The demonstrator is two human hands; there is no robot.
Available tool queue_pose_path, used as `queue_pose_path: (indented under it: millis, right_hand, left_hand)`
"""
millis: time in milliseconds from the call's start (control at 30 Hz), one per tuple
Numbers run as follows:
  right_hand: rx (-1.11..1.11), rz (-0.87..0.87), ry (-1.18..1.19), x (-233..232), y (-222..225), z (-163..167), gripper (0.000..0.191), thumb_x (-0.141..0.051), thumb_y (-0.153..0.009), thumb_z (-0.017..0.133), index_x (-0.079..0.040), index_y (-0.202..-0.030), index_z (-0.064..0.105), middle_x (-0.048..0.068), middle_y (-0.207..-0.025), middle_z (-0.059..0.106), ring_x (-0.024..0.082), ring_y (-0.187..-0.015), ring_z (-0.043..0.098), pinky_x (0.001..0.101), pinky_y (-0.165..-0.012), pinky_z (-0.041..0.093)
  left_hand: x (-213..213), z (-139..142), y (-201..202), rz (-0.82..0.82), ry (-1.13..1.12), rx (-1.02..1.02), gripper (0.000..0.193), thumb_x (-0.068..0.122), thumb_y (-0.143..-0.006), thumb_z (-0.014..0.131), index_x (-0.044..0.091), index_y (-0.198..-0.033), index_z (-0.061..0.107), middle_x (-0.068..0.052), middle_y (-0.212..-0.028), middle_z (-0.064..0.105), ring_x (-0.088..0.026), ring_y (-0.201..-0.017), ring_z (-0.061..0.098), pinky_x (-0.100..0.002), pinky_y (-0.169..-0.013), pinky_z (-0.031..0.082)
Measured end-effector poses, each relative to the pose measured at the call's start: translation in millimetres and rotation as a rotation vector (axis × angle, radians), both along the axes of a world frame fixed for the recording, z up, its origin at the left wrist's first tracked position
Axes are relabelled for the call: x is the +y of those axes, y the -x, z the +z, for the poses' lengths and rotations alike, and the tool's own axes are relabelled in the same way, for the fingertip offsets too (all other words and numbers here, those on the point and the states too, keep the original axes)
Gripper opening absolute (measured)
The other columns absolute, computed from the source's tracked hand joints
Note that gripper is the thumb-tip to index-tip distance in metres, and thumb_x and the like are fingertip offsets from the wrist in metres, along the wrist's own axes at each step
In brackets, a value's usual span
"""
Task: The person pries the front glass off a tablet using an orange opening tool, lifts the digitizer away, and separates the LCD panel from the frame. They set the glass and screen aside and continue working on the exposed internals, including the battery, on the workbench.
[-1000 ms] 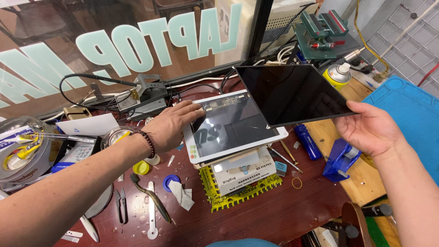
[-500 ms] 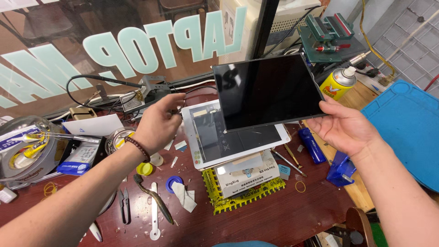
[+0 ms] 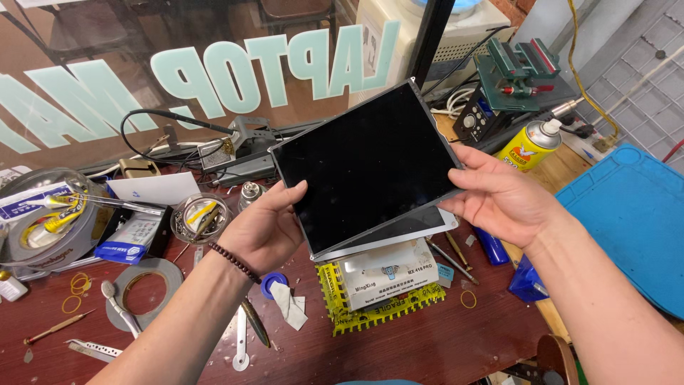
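At the far left of the dark red worktop (image 3: 442, 342) sits a grey tape roll (image 3: 43, 235) with yellow-handled tools lying in its middle, and below it loose rubber bands (image 3: 75, 285) and a thin wooden-handled pick (image 3: 53, 329). A flat ring of black tape (image 3: 146, 289), a white plastic spudger (image 3: 121, 308) and metal tweezers (image 3: 92, 349) lie near the forearm. Behind them stand a small glass jar (image 3: 201, 217) of bits and a soldering iron stand (image 3: 239, 146) with a looping black cable.

The left hand (image 3: 267, 228), a dark bead bracelet (image 3: 235, 262) at its wrist, clasps the lower left edge of the black screen panel (image 3: 367, 167), thumb on the glass and fingers curled under. The panel is a flat, glossy, dark rectangle with a thin metal rim, held tilted in the air above the middle of the worktop. Just under it lies a second slim tablet body (image 3: 399, 228), silver-edged, resting on a white box (image 3: 388, 274) that sits on a yellow ridged mat (image 3: 342, 314). A blue cap (image 3: 273, 284) and a crumpled white wipe (image 3: 291, 303) lie beside the left wrist.

The right hand (image 3: 502, 199) holds the panel's right edge, thumb on top and fingers spread beneath. Behind it stand a yellow spray can (image 3: 527, 146) and a green bench vise (image 3: 516, 68). A blue silicone mat (image 3: 627, 221) covers the far right, with a blue marker (image 3: 491, 246) near the wrist.
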State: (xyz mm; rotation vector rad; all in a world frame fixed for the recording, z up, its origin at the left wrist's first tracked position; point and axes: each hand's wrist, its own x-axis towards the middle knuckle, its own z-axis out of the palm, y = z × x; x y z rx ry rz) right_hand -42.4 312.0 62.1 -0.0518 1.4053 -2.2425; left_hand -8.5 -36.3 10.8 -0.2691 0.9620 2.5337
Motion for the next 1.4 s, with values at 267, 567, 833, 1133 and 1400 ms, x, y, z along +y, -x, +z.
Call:
queue_pose_path:
  millis: [267, 567, 833, 1133, 1400]
  right_hand:
    - [-0.021, 0.021, -0.266, -28, -8, 16, 0.031, -0.005, -0.093, 0.065, -0.006, -0.124, 0.067, 0.004, -0.114, 0.073, 0.013, -0.100, 0.070, 0.0353, -0.088, 0.056]
    - [0.583, -0.146, -0.622, -68, -3, 41, 0.017, -0.006, -0.098, 0.078, -0.001, -0.091, 0.064, -0.002, -0.082, 0.057, 0.005, -0.071, 0.047, 0.0243, -0.055, 0.036]
    - [1.551, -0.350, -0.999, -106, -43, 67, 0.022, 0.005, -0.094, 0.071, -0.004, -0.114, 0.071, 0.010, -0.108, 0.074, 0.022, -0.095, 0.074, 0.0301, -0.081, 0.056]
    - [1.769, -0.229, -1.156, -105, -62, 54, 0.039, 0.006, -0.075, 0.070, -0.009, -0.111, 0.069, 0.009, -0.117, 0.070, 0.029, -0.112, 0.070, 0.0461, -0.102, 0.054]
    - [0.818, -0.314, -1.129, -70, -48, 41, 0.041, -0.006, -0.094, 0.056, -0.013, -0.133, 0.064, 0.007, -0.128, 0.068, 0.018, -0.113, 0.069, 0.0386, -0.097, 0.055]
  left_hand:
    - [-16, 28, -13, 0.007, 0.177, 0.186, 0.031, 0.006, -0.097, 0.063, 0.007, -0.127, 0.064, -0.002, -0.123, 0.071, -0.014, -0.114, 0.066, -0.034, -0.098, 0.053]
    - [-60, 41, 14, 0.333, 0.724, 0.309, 0.080, 0.070, -0.098, 0.053, 0.008, -0.148, 0.046, -0.003, -0.151, 0.053, -0.012, -0.139, 0.047, -0.040, -0.100, 0.038]
    - [-37, 77, -7, 0.021, -0.198, 0.143, 0.113, 0.083, -0.073, 0.050, -0.007, -0.141, 0.045, -0.025, -0.140, 0.059, -0.039, -0.134, 0.056, -0.055, -0.114, 0.046]
    - [-22, 52, -6, 0.100, -0.153, -0.041, 0.039, 0.012, -0.097, 0.061, -0.003, -0.133, 0.052, -0.015, -0.128, 0.064, -0.026, -0.118, 0.064, -0.046, -0.108, 0.052]
    - [-40, 54, -5, -0.007, -0.032, 0.028, 0.046, 0.008, -0.091, 0.060, -0.005, -0.134, 0.052, -0.017, -0.129, 0.066, -0.028, -0.119, 0.066, -0.051, -0.110, 0.051]
